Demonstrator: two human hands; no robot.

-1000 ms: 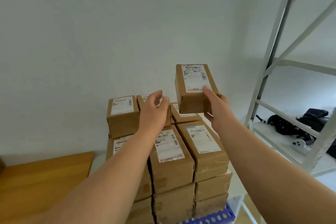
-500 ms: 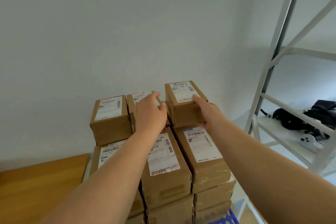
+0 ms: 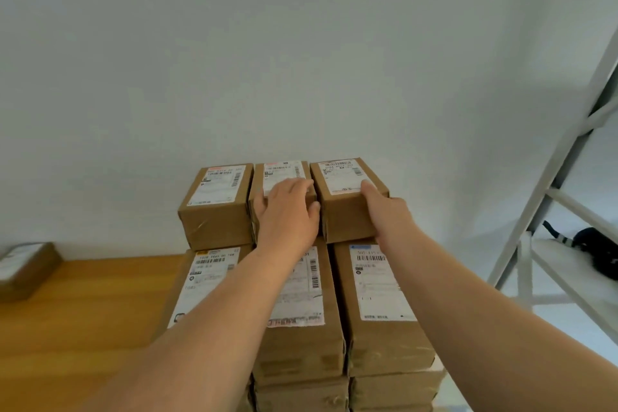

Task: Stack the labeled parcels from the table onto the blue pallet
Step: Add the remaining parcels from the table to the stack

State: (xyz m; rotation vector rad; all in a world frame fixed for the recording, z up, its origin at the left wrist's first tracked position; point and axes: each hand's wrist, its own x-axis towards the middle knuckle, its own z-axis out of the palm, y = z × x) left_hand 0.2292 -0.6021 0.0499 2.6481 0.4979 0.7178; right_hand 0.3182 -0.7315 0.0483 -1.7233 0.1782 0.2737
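Right hand (image 3: 384,211) grips a top-row parcel (image 3: 347,197), left hand (image 3: 287,211) flat on its neighbour (image 3: 284,177); wooden worktop (image 3: 83,311) lower left, white shelving (image 3: 568,211) at right.

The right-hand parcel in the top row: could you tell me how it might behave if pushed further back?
The right-hand parcel looks rigid: its cardboard edges stay square under the right hand. It would probably slide rather than tip, being squat and flat-bottomed. It seems light, since fingers alone grip it.

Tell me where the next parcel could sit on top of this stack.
The back row is full: left parcel, middle parcel and right parcel sit side by side. Free room is in front: the label-topped long parcels below, though both forearms cross them now.
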